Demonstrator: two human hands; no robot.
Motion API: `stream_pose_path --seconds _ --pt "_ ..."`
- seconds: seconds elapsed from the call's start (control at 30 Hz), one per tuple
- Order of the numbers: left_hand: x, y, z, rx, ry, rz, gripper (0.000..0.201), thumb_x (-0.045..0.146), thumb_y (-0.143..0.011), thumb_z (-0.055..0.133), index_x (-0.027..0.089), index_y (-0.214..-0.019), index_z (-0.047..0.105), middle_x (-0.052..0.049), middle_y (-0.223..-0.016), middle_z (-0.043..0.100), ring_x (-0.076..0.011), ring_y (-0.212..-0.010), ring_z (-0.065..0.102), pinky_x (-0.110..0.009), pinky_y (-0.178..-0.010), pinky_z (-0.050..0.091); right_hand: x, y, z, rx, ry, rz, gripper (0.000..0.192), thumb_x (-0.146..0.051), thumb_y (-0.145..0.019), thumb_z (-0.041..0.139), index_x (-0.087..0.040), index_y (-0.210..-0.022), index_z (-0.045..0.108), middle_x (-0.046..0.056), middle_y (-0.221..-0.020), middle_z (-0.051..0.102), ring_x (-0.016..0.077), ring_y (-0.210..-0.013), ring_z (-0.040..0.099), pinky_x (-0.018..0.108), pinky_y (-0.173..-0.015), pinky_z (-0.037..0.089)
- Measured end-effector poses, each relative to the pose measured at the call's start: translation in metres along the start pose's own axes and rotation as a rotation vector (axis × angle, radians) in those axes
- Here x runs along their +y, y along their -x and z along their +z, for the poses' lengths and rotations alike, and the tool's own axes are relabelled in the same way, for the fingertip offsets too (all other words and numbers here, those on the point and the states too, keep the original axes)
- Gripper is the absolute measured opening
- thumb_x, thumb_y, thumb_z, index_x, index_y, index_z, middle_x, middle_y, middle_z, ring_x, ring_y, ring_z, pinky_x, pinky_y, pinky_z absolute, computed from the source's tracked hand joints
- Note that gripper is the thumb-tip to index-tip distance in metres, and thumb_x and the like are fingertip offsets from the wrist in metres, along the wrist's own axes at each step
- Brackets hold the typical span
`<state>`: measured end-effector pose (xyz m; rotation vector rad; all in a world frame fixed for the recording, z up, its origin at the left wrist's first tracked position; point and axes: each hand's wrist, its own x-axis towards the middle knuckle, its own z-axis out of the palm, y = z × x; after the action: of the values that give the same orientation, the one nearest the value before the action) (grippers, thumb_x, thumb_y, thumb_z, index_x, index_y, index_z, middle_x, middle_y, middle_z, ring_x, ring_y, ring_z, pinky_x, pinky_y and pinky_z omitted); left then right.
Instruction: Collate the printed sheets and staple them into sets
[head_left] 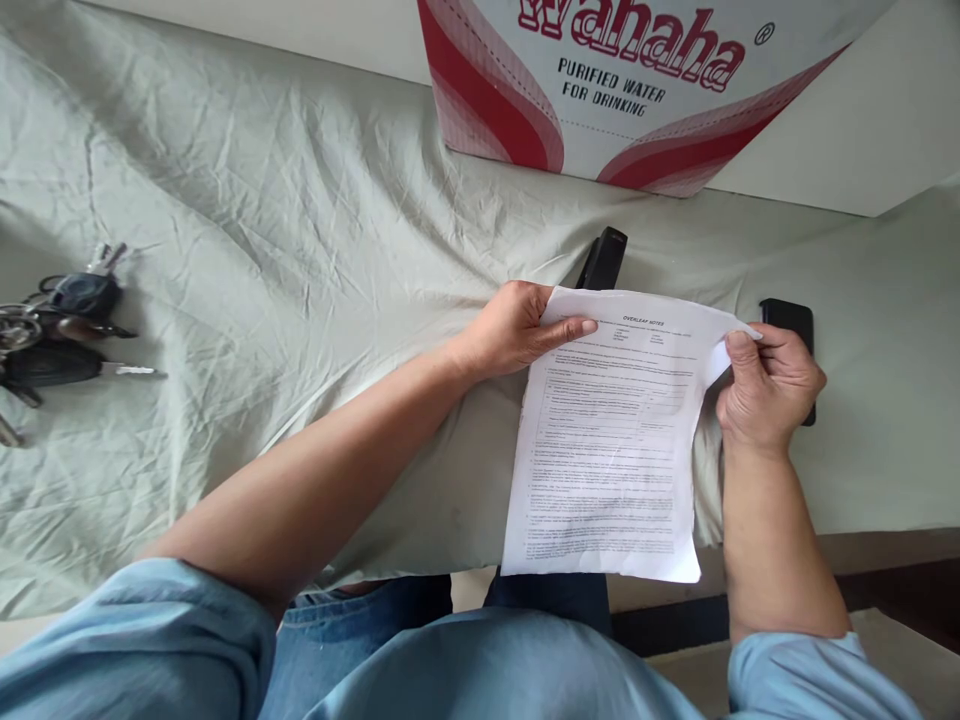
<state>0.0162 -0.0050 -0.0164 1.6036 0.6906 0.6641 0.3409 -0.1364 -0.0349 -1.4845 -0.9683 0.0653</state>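
Observation:
A printed sheet of paper point(607, 450) headed "OVERLEAF NOTES" hangs over the front edge of the cloth-covered table point(300, 250). My left hand point(517, 330) pinches its top left corner, thumb on top. My right hand point(765, 385) grips the top right corner, which curls over the fingers. A black stapler point(602, 258) lies just behind the paper's top edge. Partly hidden behind my right hand lies a black phone point(787, 318).
A bunch of keys with black fobs point(56, 325) lies at the far left on the wrinkled pale cloth. A cardboard water box point(637, 90) printed in red stands against the wall at the back. My blue sleeves and jeans fill the bottom.

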Motion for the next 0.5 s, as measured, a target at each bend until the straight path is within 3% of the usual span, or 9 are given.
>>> stream_pose_path --seconds 0.27,0.4,0.5 --pt "0.0054 -0.0004 0.0006 -0.016 -0.050 0.061 0.081 0.090 -0.104 0.081 0.023 -0.069 0.053 0.004 -0.064 0.047 -0.0095 -0.062 0.043 -0.029 -0.059 0.038 0.0020 -0.0018 0.0000 -0.022 0.001 -0.036 0.061 -0.076 -0.079 0.112 -0.021 -0.094 0.090 0.000 -0.080 0.076 0.0166 -0.076 0.065 0.035 -0.075 0.054" --pt "0.0083 -0.0010 0.0007 -0.008 -0.026 0.082 0.079 0.089 -0.107 0.078 0.023 -0.071 0.052 0.005 -0.066 0.044 -0.0108 -0.064 0.041 -0.030 -0.060 0.038 0.0036 -0.0054 -0.0005 -0.072 -0.039 0.003 0.074 -0.083 -0.078 0.110 -0.023 -0.115 0.088 -0.003 -0.086 0.069 0.0138 -0.073 0.057 0.032 -0.068 0.049" --pt "0.0091 0.0002 -0.0002 -0.012 0.002 0.061 0.076 0.090 -0.107 0.077 0.023 -0.076 0.059 0.003 -0.070 0.050 -0.0117 -0.066 0.044 -0.031 -0.060 0.038 0.0058 -0.0046 -0.0059 -0.171 -0.044 0.105 0.076 -0.092 -0.084 0.102 -0.026 -0.116 0.085 -0.007 -0.076 0.056 0.0115 -0.060 0.040 0.029 -0.052 0.032"
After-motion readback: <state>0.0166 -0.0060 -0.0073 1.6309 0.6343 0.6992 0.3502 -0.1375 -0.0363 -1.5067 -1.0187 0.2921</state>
